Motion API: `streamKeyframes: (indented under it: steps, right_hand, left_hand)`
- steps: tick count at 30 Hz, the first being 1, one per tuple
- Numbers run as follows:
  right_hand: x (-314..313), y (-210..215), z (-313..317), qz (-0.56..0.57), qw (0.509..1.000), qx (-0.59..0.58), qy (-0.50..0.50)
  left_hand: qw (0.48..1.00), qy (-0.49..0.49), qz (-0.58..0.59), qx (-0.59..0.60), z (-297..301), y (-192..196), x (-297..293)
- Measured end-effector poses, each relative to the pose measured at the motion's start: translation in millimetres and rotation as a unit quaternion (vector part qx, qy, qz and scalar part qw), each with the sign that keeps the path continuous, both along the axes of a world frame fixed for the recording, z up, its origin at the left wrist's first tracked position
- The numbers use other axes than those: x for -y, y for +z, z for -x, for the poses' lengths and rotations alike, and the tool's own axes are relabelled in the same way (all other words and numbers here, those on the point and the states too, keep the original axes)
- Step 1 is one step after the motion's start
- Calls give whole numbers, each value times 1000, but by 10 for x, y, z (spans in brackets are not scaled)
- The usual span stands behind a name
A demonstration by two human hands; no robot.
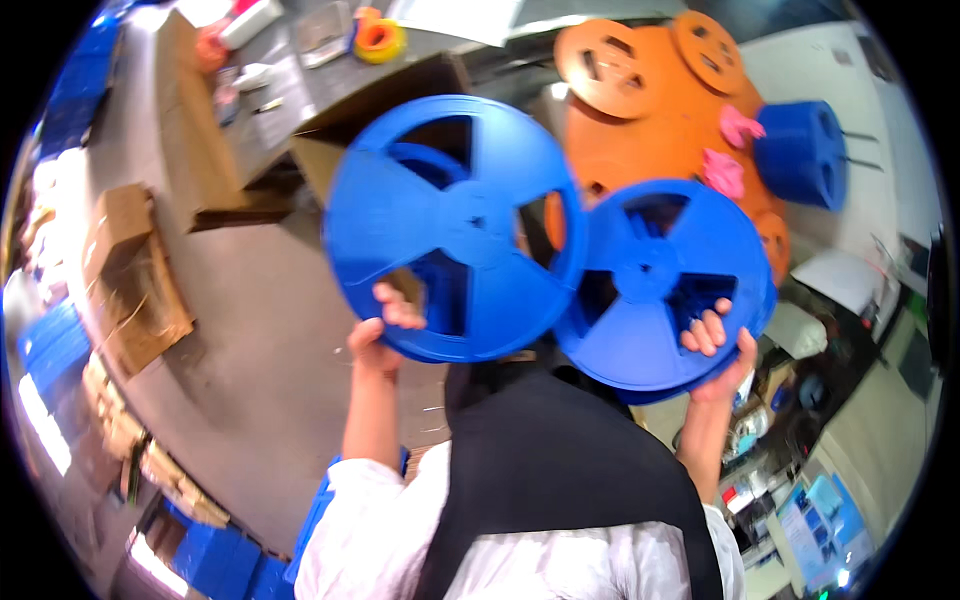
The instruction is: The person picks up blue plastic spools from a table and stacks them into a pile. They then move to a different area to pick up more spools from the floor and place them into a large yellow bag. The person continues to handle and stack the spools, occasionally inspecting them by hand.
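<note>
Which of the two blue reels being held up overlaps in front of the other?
The larger-looking blue reel in the left hand; its rim covers the edge of the right hand's reel.

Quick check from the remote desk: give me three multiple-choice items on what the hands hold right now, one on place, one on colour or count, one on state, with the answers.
1. Where is the stack of orange plastic reels?
A. Beyond the blue reels, upper right
B. In the left hand
C. On the cardboard boxes at left

2. How many round blue plastic reels do the hands hold up?
A. One
B. Two
C. Four

3. How is the left hand?
A. Open and empty
B. Flat on the floor
C. Gripping a reel's lower rim

Answers: 1 A, the orange stack lies behind them; 2 B, the left reel and the right reel in the right hand; 3 C, fingers curl over the rim.
</note>
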State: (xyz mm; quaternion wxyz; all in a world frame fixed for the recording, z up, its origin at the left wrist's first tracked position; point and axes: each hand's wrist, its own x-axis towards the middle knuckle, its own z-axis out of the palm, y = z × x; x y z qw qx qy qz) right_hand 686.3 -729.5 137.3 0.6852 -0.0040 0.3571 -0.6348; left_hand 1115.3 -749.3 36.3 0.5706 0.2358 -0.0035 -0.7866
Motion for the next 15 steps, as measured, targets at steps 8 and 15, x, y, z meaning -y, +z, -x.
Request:
streamKeyframes:
  steps: [8,15]
  right_hand:
    - [-78,4,108,143,989,49,1]
    - [45,9,38,268,957,103,45]
  left_hand:
    - [992,-48,2,120,271,21,432]
    - [945,-97,-51,307,485,-44,144]
